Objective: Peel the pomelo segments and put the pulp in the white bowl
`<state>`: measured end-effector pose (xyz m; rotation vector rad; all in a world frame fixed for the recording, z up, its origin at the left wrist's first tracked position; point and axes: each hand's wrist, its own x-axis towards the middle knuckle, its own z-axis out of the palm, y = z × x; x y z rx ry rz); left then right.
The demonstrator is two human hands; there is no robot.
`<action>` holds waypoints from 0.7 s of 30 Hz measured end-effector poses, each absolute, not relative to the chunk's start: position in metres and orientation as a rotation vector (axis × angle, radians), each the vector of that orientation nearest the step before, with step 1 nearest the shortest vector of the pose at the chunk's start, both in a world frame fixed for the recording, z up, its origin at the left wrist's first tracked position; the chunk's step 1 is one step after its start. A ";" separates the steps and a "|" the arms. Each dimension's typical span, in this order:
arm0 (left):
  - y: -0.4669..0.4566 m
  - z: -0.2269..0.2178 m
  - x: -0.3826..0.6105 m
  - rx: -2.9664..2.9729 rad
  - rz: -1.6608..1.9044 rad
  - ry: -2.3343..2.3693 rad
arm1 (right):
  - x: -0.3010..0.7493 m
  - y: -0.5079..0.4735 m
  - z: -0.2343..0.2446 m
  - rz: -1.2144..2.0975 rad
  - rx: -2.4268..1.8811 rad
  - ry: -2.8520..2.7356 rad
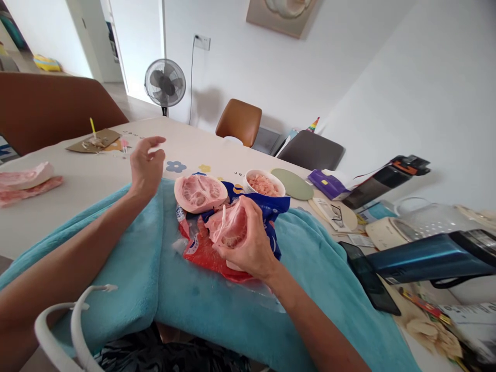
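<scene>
My right hand [253, 243] is wrapped round a torn piece of pink pomelo [228, 225], its pale pith and membranes facing left. Beneath it lies a red and blue plastic bag [207, 258], spread on a turquoise towel [186, 294]. Just left of that hand, a hollowed pomelo rind half [200, 192] rests with its inside up. Behind the bag stands a white bowl [267, 175] of peeled pink pomelo flesh [263, 184]. My left hand [147, 165] is raised above the towel's far edge, thumb and index finger apart, holding nothing visible.
Pomelo peel [29, 178] lies at the table's left. To the right are a green oval mat [292, 184], a purple pack [328, 184], a dark phone [368, 276], a blue bottle [430, 256] and a black bottle [382, 181]. A black plastic bag [170, 356] sits below.
</scene>
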<state>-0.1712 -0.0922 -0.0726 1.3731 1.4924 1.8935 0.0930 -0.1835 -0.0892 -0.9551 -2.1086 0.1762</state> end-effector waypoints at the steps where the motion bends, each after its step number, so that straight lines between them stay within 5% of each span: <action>1: -0.101 -0.067 -0.160 1.330 1.907 1.390 | 0.094 -0.184 -0.090 0.128 -0.955 -2.080; 9: -0.159 -0.041 -0.078 1.454 0.831 1.023 | 0.105 -0.182 -0.091 -0.179 -1.034 -1.897; 21: -0.156 -0.059 -0.038 1.396 0.893 0.889 | 0.125 -0.187 -0.090 -0.480 -1.204 -1.858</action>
